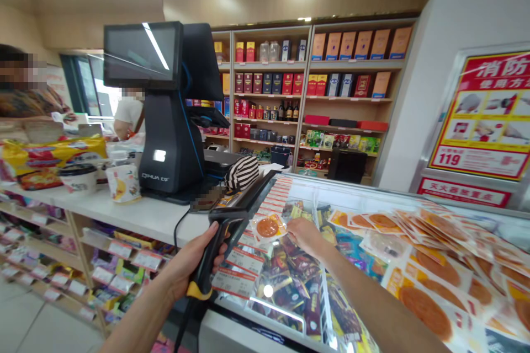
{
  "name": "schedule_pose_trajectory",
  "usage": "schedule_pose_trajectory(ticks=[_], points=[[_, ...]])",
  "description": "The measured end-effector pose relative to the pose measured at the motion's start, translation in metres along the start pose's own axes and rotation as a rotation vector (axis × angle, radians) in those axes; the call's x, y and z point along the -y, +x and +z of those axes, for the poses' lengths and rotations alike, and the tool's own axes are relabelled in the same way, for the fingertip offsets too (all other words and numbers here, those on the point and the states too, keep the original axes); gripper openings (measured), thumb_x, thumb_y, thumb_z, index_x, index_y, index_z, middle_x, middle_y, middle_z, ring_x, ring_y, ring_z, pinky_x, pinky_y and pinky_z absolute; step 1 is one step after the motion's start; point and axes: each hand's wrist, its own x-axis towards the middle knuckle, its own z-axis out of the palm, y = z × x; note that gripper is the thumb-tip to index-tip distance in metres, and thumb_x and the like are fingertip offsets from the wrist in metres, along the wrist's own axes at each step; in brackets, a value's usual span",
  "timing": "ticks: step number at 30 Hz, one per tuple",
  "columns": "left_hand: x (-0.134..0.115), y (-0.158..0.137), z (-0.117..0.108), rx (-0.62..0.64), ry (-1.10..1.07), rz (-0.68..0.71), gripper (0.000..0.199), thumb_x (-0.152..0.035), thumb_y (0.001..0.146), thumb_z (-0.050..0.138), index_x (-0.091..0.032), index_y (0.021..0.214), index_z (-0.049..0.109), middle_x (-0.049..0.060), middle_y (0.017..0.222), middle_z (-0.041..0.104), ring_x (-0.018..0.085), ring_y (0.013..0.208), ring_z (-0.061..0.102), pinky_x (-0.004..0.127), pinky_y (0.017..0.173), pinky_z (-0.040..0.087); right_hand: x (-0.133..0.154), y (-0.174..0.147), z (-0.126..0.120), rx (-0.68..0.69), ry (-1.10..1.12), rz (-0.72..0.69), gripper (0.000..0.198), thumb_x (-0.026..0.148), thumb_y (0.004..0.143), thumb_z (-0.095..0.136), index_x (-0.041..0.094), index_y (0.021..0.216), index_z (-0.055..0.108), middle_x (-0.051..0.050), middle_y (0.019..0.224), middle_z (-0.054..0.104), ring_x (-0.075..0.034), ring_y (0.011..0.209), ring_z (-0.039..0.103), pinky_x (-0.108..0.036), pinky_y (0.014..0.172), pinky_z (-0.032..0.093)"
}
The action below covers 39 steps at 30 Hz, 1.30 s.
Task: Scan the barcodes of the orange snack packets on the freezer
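Note:
My left hand (pixel 199 256) is wrapped round the handle of a black and yellow barcode scanner (pixel 211 248), its head pointing forward and to the right. A cable hangs from the base of its grip. In my right hand (pixel 308 234), fingertips pinch the right edge of a small clear packet (pixel 268 227) with a round orange-brown slice inside. The packet is over the glass top of a freezer (pixel 285 292), close to the scanner's head. To the right, a spread pile of similar packets (pixel 430 287) lies on the glass.
A black checkout terminal (pixel 165 121) stands on the white counter (pixel 192 229), left of the freezer. Paper cups (pixel 124 182) and yellow snack bags (pixel 53 157) sit further left. One person (pixel 25 88) is at far left, another (pixel 130 113) behind the terminal. Price labels (pixel 238 270) line the freezer glass.

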Motion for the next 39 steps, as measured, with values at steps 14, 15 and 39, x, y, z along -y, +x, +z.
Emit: schedule_pose_trajectory(ticks=[14,15,39], points=[[0.005,0.002,0.053,0.164,0.054,0.025,0.038,-0.05,0.067,0.047,-0.013,0.063,0.05,-0.002,0.054,0.048,0.005,0.039,0.04,0.016,0.036,0.032,-0.044,-0.062,-0.002,-0.672,1.209,0.702,0.02,0.038,0.071,0.038,0.022,0.084,0.037,0.002,0.067,0.055,-0.014,0.055,0.055,-0.028,0.047,0.045],[0.005,0.001,0.061,0.18,0.062,0.023,0.038,-0.05,0.067,0.047,-0.013,0.064,0.05,-0.002,0.054,0.048,0.005,0.039,0.04,0.016,0.036,0.032,-0.045,-0.067,-0.003,-0.711,1.299,0.715,0.022,0.038,0.071,0.04,0.022,0.084,0.036,0.002,0.07,0.055,-0.014,0.058,0.056,-0.029,0.048,0.046],[0.004,-0.003,0.119,0.466,-0.014,-0.037,0.035,-0.048,0.072,0.042,-0.015,0.084,0.049,-0.002,0.055,0.047,0.006,0.04,0.041,0.017,0.038,0.03,-0.069,-0.107,-0.017,-1.016,1.496,0.705,0.024,0.037,0.066,0.05,0.022,0.082,0.039,0.002,0.078,0.057,-0.015,0.071,0.058,-0.033,0.06,0.05]])
